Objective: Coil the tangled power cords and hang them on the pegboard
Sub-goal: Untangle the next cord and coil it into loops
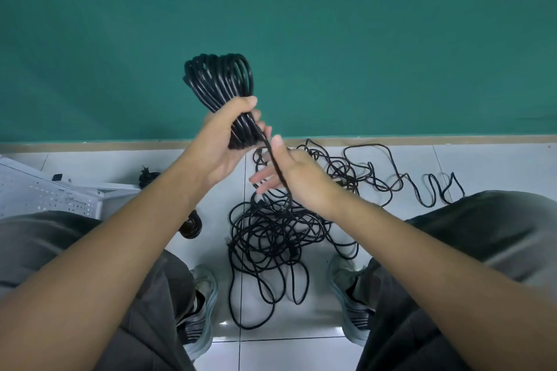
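Note:
My left hand (224,141) grips a thick coil of black power cord (220,78), its loops standing up in front of the green wall. A free strand (275,166) runs down from the coil across my right hand (297,176), whose fingers are stretched out with the strand lying between thumb and palm. Below, a tangled heap of black cords (271,232) lies on the white tiled floor between my shoes. A white pegboard (45,196) lies at the left edge.
More cord loops (422,187) trail to the right along the wall's base. Two small coiled cords (147,176) (191,227) lie on the floor near the pegboard. My knees and grey shoes (199,310) frame the heap on both sides.

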`<state>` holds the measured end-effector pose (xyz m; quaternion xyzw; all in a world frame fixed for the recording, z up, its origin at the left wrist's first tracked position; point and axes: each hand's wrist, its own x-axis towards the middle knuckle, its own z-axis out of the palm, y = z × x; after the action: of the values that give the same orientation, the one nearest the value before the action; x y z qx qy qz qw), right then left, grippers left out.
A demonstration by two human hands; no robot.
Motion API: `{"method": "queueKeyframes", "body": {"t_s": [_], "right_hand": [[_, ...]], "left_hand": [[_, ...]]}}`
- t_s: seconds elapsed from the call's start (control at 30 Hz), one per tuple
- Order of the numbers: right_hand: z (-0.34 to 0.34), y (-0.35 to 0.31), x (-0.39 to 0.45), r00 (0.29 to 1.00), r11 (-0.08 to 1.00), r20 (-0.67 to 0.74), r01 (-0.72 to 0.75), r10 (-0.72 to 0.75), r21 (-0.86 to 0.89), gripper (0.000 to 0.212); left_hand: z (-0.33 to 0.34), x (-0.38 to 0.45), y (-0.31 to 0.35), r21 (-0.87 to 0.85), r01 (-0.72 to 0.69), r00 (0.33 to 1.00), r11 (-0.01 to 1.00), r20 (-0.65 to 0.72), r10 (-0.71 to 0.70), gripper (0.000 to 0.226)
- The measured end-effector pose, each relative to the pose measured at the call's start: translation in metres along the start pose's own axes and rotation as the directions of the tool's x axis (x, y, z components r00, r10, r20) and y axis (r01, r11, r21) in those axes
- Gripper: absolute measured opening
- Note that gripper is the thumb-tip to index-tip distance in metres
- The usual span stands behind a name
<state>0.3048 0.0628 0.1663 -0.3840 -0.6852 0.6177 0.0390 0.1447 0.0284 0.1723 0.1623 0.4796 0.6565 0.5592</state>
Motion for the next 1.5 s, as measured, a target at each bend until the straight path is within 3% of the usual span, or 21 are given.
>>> {"method": "queueKeyframes", "body": {"t_s": [0.1,0.2,0.27,0.4,0.53,0.67,0.77,0.87,0.93,1.0,1.07,1.17,1.23,1.3,1.4,1.5], "right_hand": [[0.006,0.003,-0.009,0.995,0.988,0.088,0.055,-0.043,-0.142,0.046],[0.000,0.000,-0.010,0.983,0.951,0.143,0.149,-0.114,-0.272,0.025],[-0.008,-0.007,-0.009,0.982,0.922,0.130,0.176,-0.139,-0.345,0.022],[-0.028,-0.014,-0.010,0.973,0.935,-0.044,0.205,-0.227,-0.288,0.024],[-0.037,-0.007,-0.006,0.929,0.954,-0.259,0.210,-0.263,-0.215,0.012],[-0.039,-0.004,-0.002,0.904,0.964,-0.338,0.228,-0.263,-0.140,0.012],[-0.038,-0.004,-0.001,0.891,0.958,-0.359,0.233,-0.279,-0.166,0.013],[-0.039,0.000,0.001,0.891,0.968,-0.386,0.186,-0.238,-0.167,0.019],[-0.037,0.005,0.001,0.909,0.975,-0.361,0.163,-0.208,-0.151,0.023],[-0.032,0.013,0.002,0.936,0.979,-0.294,0.164,-0.193,-0.123,0.022],[-0.028,0.022,0.007,0.954,0.981,-0.234,0.170,-0.188,-0.092,0.015],[-0.022,0.038,0.013,0.983,0.985,-0.137,0.104,-0.123,-0.137,0.005],[-0.017,0.045,0.015,0.987,0.987,-0.148,0.048,-0.070,-0.152,0.008],[-0.017,0.042,0.015,0.975,0.998,-0.217,0.042,-0.053,-0.053,0.012],[-0.024,0.025,0.015,0.930,0.982,-0.364,0.103,-0.038,0.160,0.015],[-0.029,0.007,0.013,0.894,0.956,-0.441,0.192,-0.077,0.222,0.014]], "left_hand": [[-0.017,0.007,0.002,-0.090,-0.013,0.983,0.996,-0.184,-0.003,0.020],[-0.028,0.010,-0.006,0.100,0.009,0.949,0.995,-0.315,0.023,0.028],[-0.028,0.010,-0.012,0.324,0.024,0.955,0.946,-0.288,0.075,0.028],[-0.018,0.002,-0.021,0.545,0.012,1.000,0.839,-0.002,-0.013,0.025],[-0.006,-0.015,-0.024,0.418,0.110,0.982,0.902,0.092,-0.163,0.019],[-0.001,-0.019,-0.020,0.395,0.164,0.962,0.904,0.140,-0.236,0.018],[0.001,-0.019,-0.019,0.369,0.220,0.932,0.903,0.195,-0.307,0.042],[0.007,-0.024,-0.018,0.341,0.220,0.930,0.914,0.210,-0.302,0.021],[0.009,-0.027,-0.017,0.329,0.221,0.935,0.918,0.198,-0.296,0.007],[0.008,-0.025,-0.016,0.313,0.213,0.941,0.926,0.188,-0.280,0.021],[0.006,-0.022,-0.012,0.185,0.228,0.953,0.956,0.158,-0.258,0.010],[-0.002,-0.018,-0.011,-0.029,0.248,0.964,0.968,0.105,-0.244,0.017],[-0.008,-0.018,-0.013,0.030,0.215,0.971,0.976,0.100,-0.217,0.015],[-0.011,-0.019,-0.012,0.181,0.185,0.979,0.966,0.047,-0.196,0.016],[-0.013,-0.023,-0.019,0.326,0.198,0.980,0.924,-0.079,-0.182,0.033],[-0.012,-0.031,-0.032,0.325,0.252,0.968,0.912,-0.075,-0.241,0.039]]}}
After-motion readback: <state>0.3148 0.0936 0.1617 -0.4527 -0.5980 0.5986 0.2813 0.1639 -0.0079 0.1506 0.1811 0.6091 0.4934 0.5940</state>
